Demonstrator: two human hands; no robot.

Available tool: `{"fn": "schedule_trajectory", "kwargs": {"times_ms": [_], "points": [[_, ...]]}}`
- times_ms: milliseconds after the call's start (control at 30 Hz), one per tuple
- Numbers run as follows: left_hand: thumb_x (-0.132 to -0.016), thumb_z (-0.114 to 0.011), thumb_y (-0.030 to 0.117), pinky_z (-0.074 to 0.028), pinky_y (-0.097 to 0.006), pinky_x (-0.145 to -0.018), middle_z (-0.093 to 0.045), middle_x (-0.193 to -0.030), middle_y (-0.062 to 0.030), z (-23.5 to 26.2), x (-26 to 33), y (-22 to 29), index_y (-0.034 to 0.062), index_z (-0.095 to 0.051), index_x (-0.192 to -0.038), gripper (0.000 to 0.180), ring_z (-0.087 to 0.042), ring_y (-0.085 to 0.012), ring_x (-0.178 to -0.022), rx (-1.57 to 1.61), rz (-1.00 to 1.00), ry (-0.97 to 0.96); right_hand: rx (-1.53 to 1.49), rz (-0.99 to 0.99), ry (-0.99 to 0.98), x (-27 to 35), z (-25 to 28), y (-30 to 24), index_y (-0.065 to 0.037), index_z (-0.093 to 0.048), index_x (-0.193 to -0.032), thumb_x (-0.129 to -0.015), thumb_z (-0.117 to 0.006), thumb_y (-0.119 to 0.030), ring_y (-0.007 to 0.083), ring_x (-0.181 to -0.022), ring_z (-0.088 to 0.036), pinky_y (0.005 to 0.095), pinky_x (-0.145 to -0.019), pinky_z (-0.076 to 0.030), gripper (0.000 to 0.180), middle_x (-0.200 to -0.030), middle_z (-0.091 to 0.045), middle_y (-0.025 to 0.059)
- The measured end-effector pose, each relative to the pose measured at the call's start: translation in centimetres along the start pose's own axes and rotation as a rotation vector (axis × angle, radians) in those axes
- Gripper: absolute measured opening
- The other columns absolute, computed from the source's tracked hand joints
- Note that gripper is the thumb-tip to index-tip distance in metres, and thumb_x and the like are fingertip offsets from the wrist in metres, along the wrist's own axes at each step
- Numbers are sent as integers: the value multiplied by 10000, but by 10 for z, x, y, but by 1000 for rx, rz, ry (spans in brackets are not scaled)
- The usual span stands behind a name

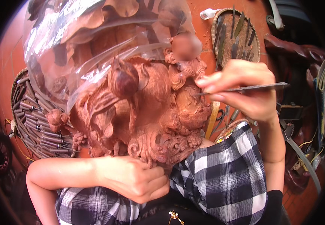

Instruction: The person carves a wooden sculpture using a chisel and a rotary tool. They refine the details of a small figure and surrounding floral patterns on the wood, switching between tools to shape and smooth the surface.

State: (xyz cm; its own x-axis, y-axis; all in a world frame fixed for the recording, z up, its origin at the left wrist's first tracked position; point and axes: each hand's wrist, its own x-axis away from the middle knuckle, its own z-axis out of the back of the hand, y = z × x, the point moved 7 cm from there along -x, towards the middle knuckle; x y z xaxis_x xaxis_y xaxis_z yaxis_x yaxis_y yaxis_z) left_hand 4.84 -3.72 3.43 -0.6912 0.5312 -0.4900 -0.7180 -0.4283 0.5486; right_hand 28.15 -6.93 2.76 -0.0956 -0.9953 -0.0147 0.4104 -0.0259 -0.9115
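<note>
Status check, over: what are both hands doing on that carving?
Right hand pinches thin metal tool, tip on reddish wood carving. Left hand grips its lower edge. Clear plastic sheet covers the top.

1. Light is even and moderately bright, warm in tone, with soft shadows in the hollows of the carved wood (147, 112).
2. White glare streaks the clear plastic sheet (68, 33) at upper left.
3. Fisheye bending grows toward the rim; the corners are black.
4. One small round patch near top centre is blurred.
</note>
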Motion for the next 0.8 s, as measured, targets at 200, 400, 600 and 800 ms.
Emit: {"fn": "schedule_trajectory", "kwargs": {"times_ms": [200, 400, 600, 800], "points": [[-776, -608, 213, -375, -200, -506, -509, -746, 29, 2, -1, 1, 71, -629, -904, 193, -549, -73, -678, -11, -29, -15, -234, -133, 324, 52, 17, -16, 64, -745, -1037, -911, -657, -5, 250, -779, -752, 324, -733, -581, 169, -857, -753, 181], [-783, -623, 202, -352, -185, -476, -502, -747, 48, 5, -1, 3, 84, -638, -907, 173, -533, -53, -659, -81, -5, -50, -108, -185, 338, 76, 5, -8, 28, -748, -915, -739, -864, 10, 225, -821, -736, 317, -745, -591, 211, -871, -751, 129], [-761, -648, 187, -338, -175, -473, -482, -723, 63, 4, -2, 2, 90, -667, -927, 193, -514, -36, -635, -157, 16, -29, -228, -242, 462, 94, -1, 9, -2, -662, -837, -737, -903, -5, 169, -780, -736, 278, -681, -581, 261, -845, -737, 118], [-759, -693, 166, -334, -189, -497, -445, -671, 70, 0, 0, 2, 102, -685, -903, 158, -489, -38, -585, -141, 10, -18, -273, -277, 527, 101, -4, 18, -16, -533, -693, -917, -702, 10, 157, -728, -722, 274, -639, -552, 281, -873, -693, 125]]}}
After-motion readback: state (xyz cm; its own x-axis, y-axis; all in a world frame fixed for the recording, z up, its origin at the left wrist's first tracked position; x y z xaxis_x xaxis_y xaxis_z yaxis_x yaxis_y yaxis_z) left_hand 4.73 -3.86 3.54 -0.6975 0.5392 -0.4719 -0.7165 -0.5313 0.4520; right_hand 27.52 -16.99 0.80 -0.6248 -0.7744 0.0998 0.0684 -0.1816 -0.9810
